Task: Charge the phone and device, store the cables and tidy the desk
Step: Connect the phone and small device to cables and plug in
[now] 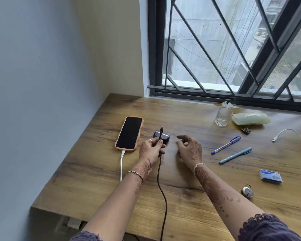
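Note:
A phone [129, 133] in a peach case lies face up on the wooden desk [181, 180], with a white cable [121, 164] plugged into its near end. My left hand [150, 147] pinches a black cable [161, 185] just below its plug, which points up. Right behind the plug sits a small dark device [164, 133], partly hidden by my fingers. My right hand [189, 147] hovers beside the device, fingers curled and apart, holding nothing. Another white cable [292, 133] lies loose at the far right.
Two blue pens [226, 145] [235, 155] lie right of my hands. A glass [222, 117], a pale green case [251, 118] and a small dark object [245, 130] sit by the window. A blue card box [270, 176] and a padlock [247, 190] lie at the near right.

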The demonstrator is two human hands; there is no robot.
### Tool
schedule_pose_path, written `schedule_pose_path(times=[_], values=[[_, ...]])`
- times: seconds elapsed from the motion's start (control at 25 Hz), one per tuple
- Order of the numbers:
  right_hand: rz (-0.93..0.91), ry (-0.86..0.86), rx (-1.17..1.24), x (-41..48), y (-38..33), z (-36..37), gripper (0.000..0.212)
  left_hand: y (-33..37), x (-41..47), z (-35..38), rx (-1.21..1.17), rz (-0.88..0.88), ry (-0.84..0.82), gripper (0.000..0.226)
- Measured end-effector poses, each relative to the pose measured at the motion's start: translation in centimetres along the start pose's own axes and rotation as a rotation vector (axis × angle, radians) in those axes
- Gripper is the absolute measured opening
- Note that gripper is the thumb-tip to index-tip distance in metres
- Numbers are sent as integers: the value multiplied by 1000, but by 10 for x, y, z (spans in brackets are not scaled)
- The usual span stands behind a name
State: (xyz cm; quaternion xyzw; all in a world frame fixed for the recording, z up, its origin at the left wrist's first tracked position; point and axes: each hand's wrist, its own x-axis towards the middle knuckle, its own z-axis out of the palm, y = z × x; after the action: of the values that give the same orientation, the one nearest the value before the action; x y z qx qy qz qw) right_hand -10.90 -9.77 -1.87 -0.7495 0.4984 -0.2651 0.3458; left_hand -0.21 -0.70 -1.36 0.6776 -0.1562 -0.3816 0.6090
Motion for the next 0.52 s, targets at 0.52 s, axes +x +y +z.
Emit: schedule_pose_path(times=[0.52], values=[[-119,-265,-100,20,-14,20,54,-17,-11,-20,350,51,148,23]])
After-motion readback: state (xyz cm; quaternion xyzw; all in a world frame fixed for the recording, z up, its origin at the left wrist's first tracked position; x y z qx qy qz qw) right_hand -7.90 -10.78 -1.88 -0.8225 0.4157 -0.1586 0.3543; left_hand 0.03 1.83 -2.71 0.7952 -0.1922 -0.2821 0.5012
